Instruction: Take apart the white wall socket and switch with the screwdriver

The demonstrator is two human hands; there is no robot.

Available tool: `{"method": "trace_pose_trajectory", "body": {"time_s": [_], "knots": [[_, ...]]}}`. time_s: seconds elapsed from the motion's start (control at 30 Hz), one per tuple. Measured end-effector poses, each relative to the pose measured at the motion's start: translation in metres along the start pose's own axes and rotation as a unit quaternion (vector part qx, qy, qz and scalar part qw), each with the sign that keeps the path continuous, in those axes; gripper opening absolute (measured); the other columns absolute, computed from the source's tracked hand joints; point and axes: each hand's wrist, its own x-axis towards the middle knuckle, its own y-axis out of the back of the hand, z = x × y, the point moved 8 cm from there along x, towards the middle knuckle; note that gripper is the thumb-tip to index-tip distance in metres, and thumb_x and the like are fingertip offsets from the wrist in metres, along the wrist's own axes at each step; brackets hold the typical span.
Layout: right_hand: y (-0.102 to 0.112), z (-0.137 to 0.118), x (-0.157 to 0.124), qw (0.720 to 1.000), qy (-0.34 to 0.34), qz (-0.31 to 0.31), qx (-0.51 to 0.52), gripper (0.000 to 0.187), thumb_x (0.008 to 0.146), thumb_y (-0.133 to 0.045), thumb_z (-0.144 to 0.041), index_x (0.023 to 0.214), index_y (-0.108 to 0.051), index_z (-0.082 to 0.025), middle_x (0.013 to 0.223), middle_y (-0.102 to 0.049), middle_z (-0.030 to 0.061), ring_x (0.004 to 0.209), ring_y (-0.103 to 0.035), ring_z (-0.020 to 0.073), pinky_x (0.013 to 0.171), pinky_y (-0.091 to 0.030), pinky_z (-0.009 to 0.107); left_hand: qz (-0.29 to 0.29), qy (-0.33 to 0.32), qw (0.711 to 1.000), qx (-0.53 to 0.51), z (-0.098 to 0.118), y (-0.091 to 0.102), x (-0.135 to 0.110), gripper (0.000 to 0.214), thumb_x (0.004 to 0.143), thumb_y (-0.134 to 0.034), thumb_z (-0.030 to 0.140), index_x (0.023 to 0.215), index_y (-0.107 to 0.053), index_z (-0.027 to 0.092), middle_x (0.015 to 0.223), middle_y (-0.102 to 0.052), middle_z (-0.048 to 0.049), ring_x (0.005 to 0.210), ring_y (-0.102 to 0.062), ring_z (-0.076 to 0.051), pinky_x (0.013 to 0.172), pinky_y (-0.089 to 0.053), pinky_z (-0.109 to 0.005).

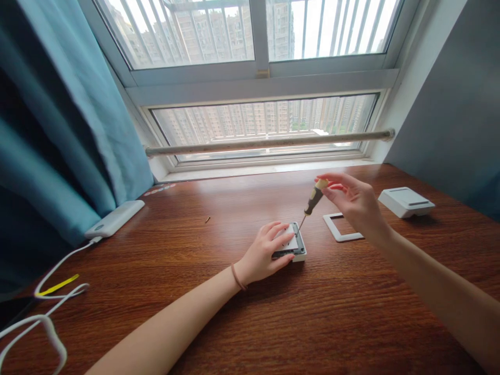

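On the wooden table, my left hand (pixel 266 249) spreads its fingers over a wall socket (pixel 289 240) and grips it by the sides. The socket has a white face and a dark inner frame, set in a white box; my fingers cover part of it. My right hand (pixel 353 202) is closed on the handle end of a screwdriver (pixel 313 198), thumb and fingers pinching its yellowish top. The screwdriver tilts, its tip down at the socket's dark edge near a screw hole. A white cover frame (pixel 335 231) lies beneath and beside my right hand.
A small brass-coloured screw (pixel 208 220) lies left of the socket. Another white box-shaped fitting (pixel 406 202) sits at the right. At the left are a white power strip (pixel 115 219) with its cable (pixel 64 258), a yellow strip (pixel 59 285) and a blue curtain (pixel 86 114).
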Motion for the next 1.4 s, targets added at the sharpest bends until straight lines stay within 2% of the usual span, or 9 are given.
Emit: {"method": "trace_pose_trajectory", "body": {"time_s": [0.13,0.33,0.4,0.57,0.8,1.0,1.07,1.23,1.4], "knots": [[-0.008,0.001,-0.001,0.998,-0.004,-0.036,0.049,0.03,0.084,-0.053,-0.019,0.114,-0.056,-0.023,0.107,-0.064,0.0052,0.101,-0.058,0.0198,0.089,-0.044,0.041,-0.001,-0.002,1.0,0.001,0.0,0.0,0.0,0.044,0.083,-0.052,0.037,0.124,-0.048,0.022,0.134,-0.042,-0.0106,0.126,-0.031,-0.027,0.104,-0.029,-0.048],[0.002,0.004,0.0,0.999,-0.003,0.036,-0.022,0.021,0.074,-0.067,-0.026,0.094,-0.065,-0.022,0.097,-0.063,0.0048,0.091,-0.059,0.0216,0.079,-0.048,0.04,-0.004,0.0,1.0,0.002,0.0,0.0,0.0,0.044,0.083,-0.052,0.037,0.123,-0.048,0.021,0.134,-0.041,-0.0109,0.125,-0.031,-0.027,0.105,-0.029,-0.047],[0.003,0.005,0.0,1.0,-0.007,0.025,-0.016,0.023,0.076,-0.064,-0.025,0.099,-0.063,-0.022,0.096,-0.064,0.0044,0.089,-0.06,0.0209,0.081,-0.047,0.04,-0.003,-0.001,1.0,0.002,0.0,0.0,0.0,0.044,0.083,-0.052,0.037,0.123,-0.048,0.021,0.134,-0.042,-0.011,0.125,-0.031,-0.027,0.104,-0.03,-0.048],[-0.007,0.003,-0.001,0.999,-0.009,-0.036,0.031,0.031,0.084,-0.053,-0.019,0.114,-0.056,-0.025,0.108,-0.063,0.0039,0.104,-0.056,0.0209,0.092,-0.041,0.044,-0.002,-0.002,1.0,0.0,0.001,0.0,0.001,0.044,0.083,-0.052,0.037,0.123,-0.048,0.021,0.133,-0.042,-0.0109,0.125,-0.032,-0.027,0.104,-0.03,-0.048],[-0.001,0.007,-0.002,1.0,0.003,0.026,-0.012,0.026,0.075,-0.066,-0.025,0.1,-0.062,-0.024,0.097,-0.063,0.0033,0.091,-0.059,0.021,0.083,-0.047,0.041,-0.002,-0.001,1.0,-0.001,0.001,0.0,0.001,0.044,0.082,-0.053,0.037,0.123,-0.048,0.021,0.134,-0.042,-0.0107,0.125,-0.032,-0.027,0.104,-0.03,-0.048],[-0.013,0.004,-0.002,0.998,-0.006,-0.054,0.043,0.035,0.085,-0.052,-0.018,0.119,-0.052,-0.024,0.109,-0.063,0.0053,0.103,-0.057,0.0202,0.09,-0.044,0.042,0.001,-0.002,1.0,-0.001,0.001,0.001,0.001,0.044,0.082,-0.053,0.037,0.124,-0.048,0.022,0.133,-0.042,-0.0108,0.125,-0.033,-0.027,0.104,-0.03,-0.048],[-0.013,0.003,-0.004,0.998,-0.002,-0.04,0.041,0.033,0.085,-0.051,-0.02,0.118,-0.053,-0.024,0.109,-0.062,0.0059,0.102,-0.057,0.0202,0.09,-0.044,0.042,0.0,-0.001,1.0,-0.001,0.001,0.001,0.001,0.044,0.082,-0.052,0.037,0.124,-0.048,0.022,0.133,-0.042,-0.0106,0.125,-0.033,-0.027,0.104,-0.03,-0.048],[0.0,0.002,-0.004,0.999,0.013,0.038,-0.033,0.022,0.078,-0.063,-0.025,0.099,-0.064,-0.024,0.099,-0.063,0.0046,0.093,-0.058,0.021,0.083,-0.047,0.04,0.001,0.0,1.0,-0.001,0.001,0.001,0.0,0.044,0.082,-0.052,0.037,0.123,-0.048,0.022,0.133,-0.043,-0.0106,0.125,-0.032,-0.026,0.104,-0.03,-0.047],[-0.005,0.01,-0.001,0.999,-0.019,-0.008,0.045,0.029,0.084,-0.054,-0.023,0.112,-0.058,-0.023,0.104,-0.065,0.0052,0.096,-0.06,0.0197,0.084,-0.047,0.039,0.005,-0.003,1.0,-0.004,0.001,0.002,0.0,0.044,0.082,-0.053,0.037,0.123,-0.048,0.023,0.133,-0.043,-0.0108,0.125,-0.033,-0.027,0.104,-0.03,-0.048]]}}
